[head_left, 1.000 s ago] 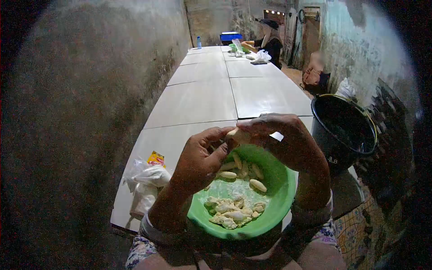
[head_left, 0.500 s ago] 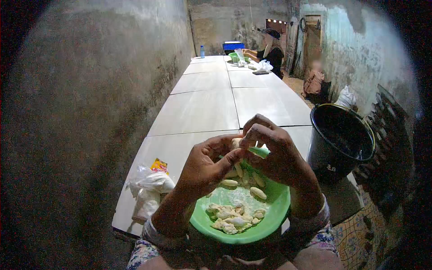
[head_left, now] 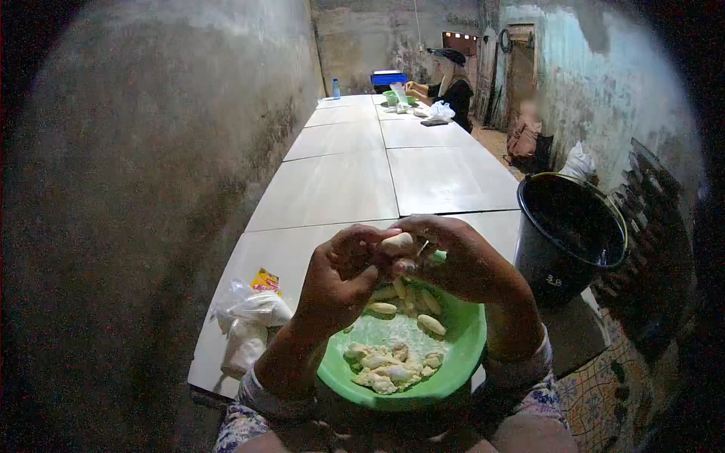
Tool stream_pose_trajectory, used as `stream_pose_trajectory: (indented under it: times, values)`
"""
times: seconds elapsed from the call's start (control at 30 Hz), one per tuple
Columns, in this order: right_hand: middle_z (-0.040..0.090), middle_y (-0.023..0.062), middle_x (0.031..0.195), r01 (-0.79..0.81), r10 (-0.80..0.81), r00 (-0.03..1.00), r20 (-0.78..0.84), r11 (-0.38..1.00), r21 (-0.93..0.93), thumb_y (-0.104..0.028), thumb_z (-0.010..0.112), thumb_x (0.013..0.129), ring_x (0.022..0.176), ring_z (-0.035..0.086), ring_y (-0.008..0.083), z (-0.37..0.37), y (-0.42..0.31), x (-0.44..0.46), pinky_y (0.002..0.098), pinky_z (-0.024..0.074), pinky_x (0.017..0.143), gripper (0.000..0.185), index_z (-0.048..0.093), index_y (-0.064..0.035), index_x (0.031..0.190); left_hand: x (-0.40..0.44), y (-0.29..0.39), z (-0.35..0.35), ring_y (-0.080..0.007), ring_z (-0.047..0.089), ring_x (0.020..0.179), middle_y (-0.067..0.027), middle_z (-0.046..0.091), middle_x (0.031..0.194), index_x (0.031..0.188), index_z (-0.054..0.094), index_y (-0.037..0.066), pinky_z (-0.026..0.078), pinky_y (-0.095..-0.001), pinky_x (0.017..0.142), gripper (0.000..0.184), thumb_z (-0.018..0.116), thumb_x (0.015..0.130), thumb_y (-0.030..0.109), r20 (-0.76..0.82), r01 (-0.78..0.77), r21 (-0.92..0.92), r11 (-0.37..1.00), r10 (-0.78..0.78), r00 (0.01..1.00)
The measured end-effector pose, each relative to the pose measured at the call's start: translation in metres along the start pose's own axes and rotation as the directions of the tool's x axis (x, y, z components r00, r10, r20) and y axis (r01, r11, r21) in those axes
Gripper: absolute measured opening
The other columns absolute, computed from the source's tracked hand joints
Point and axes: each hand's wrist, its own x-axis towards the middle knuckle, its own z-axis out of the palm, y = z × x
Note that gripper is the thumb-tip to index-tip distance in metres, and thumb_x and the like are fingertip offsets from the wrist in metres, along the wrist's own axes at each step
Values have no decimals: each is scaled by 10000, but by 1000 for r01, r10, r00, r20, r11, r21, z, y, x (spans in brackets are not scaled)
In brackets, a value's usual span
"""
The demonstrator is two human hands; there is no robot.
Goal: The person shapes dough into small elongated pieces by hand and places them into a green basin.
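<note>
Above the bowl, a short, rounded piece of pale dough (head_left: 398,243) sits at the fingertips of my left hand (head_left: 343,268), whose fingers are curled. My right hand (head_left: 472,260) is closed around a small tool with a pale green end (head_left: 439,257); most of it is hidden by the fingers. The two hands nearly meet at the dough. Below them stands a green bowl (head_left: 474,359) dusted with white flour. Several finger-shaped dough pieces (head_left: 431,325) lie in its far part, and a lumpy mass of dough (head_left: 389,370) lies in its near part.
At left on the white tiled table (head_left: 336,185) are plastic bags of white powder (head_left: 249,306) and a yellow-red packet (head_left: 266,280). A large black bucket (head_left: 563,249) stands at right. A person (head_left: 453,87) works at the far end; another person (head_left: 523,136) sits near the right wall.
My right hand has turned and lowered, its fingers now bent down around the green-ended tool. The dough piece shows more fully at my left fingertips. The bowl's contents look unchanged.
</note>
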Motion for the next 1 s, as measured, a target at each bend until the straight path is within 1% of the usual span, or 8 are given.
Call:
stream_pose_trajectory:
  times: [0.2, 0.27, 0.43, 0.53, 0.6, 0.7, 0.87, 1.0]
  values:
    - [653, 102, 990, -51, 52, 997, 53, 999, -14, -113, 659, 827, 868, 617, 182, -7, 3, 5, 315, 489, 772, 303, 627, -56, 1123, -1, -3, 2, -160, 601, 1007, -120, 625, 1084, 1102, 563, -8, 503, -305, 877, 246, 583, 858, -29, 4, 0, -10, 1000, 0, 1000]
    - [641, 90, 984, 106, -106, 994, 6, 991, -81, -101, 654, 824, 837, 616, 176, -7, 0, 4, 290, 487, 733, 281, 633, -68, 1102, 0, -6, 3, -158, 602, 1003, -117, 626, 1082, 1101, 566, -6, 502, -302, 877, 243, 591, 859, -21, -13, 11, -11, 1000, -11, 1000]
    - [578, 116, 867, 187, -212, 968, -134, 966, -178, -105, 669, 773, 811, 599, 279, -3, -11, 1, 346, 487, 713, 131, 595, -43, 861, 1, 8, 5, -190, 601, 1016, -165, 620, 1075, 1237, 416, 12, 491, -324, 898, 437, 611, 847, -5, -40, 26, -46, 999, -28, 999]
    - [586, 87, 914, 181, -254, 943, -215, 934, -309, -112, 705, 749, 814, 589, 211, 2, -11, 5, 303, 471, 655, 189, 584, -44, 878, 2, 20, 10, -210, 604, 1019, -186, 621, 1055, 1289, 319, 41, 495, -334, 896, 564, 628, 823, -31, -37, -6, -162, 987, -1, 999]
    - [573, 108, 896, 251, -351, 913, -209, 884, -393, -75, 682, 736, 792, 582, 260, 5, -6, 8, 345, 466, 669, 181, 558, -34, 861, 3, 18, 10, -211, 612, 1007, -196, 619, 1053, 1282, 319, 53, 500, -334, 891, 597, 642, 795, -66, -65, -22, -78, 997, 16, 998]
    - [577, 137, 914, 219, -361, 917, -170, 813, -539, -54, 690, 722, 816, 590, 311, 11, -14, 5, 380, 479, 712, 257, 554, -36, 939, 2, 23, 8, -210, 644, 929, -185, 649, 974, 1223, 353, 54, 522, -322, 837, 543, 647, 785, -75, -148, -20, 399, 917, 86, 985]
    - [590, 164, 929, 255, -315, 940, -132, 904, -344, -112, 695, 742, 872, 600, 351, 15, -25, -2, 391, 499, 734, 352, 566, -30, 1059, 0, 21, -2, -195, 658, 831, -163, 657, 855, 1208, 360, 51, 530, -295, 761, 516, 659, 798, -43, -175, -70, 268, 961, 120, 977]
    - [569, 120, 928, 256, -329, 943, -45, 808, -530, -125, 642, 732, 810, 596, 332, 15, -24, -4, 390, 502, 667, 367, 530, -60, 1075, -1, 22, 0, -182, 657, 810, -131, 646, 800, 1220, 349, 48, 536, -293, 741, 557, 681, 782, -38, -148, -37, 108, 994, 53, 988]
